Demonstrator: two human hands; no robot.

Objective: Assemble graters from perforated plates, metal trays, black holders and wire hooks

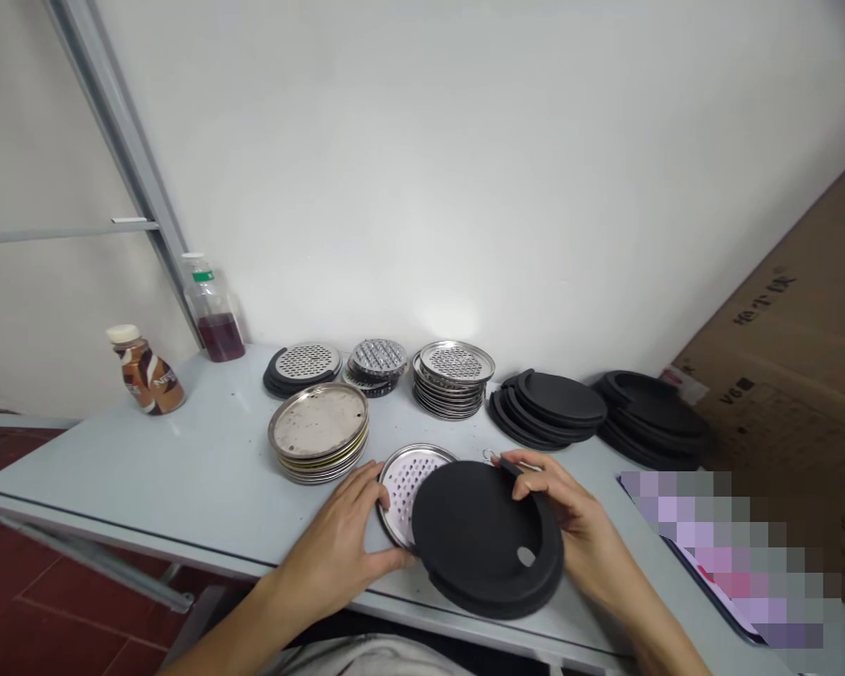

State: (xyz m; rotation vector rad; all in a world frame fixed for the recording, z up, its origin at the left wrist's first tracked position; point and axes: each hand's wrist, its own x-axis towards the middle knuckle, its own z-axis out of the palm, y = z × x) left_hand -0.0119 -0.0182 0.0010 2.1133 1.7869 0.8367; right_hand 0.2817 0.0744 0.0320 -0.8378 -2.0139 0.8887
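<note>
My left hand (342,540) is closed on the edge of a round metal grater disc (405,483), with its thumb below and fingers at the left rim. A black round holder (471,530) with a raised rim and a small oval hole is gripped at its upper right by my right hand (570,507). The holder is tilted and overlaps the right part of the grater disc, hiding it. Just behind my left hand stands a stack of plain metal discs (320,422). Beyond the holder lies a pile of similar black holders (560,399).
Along the wall stand grater discs (454,361), smaller rough discs (378,357), a slotted disc on black rings (306,361) and more black holders (652,413). Two bottles, one brown (147,376) and one with dark red liquid (218,329), stand left. A cardboard box (781,376) and a pixelated flat object (732,563) are right.
</note>
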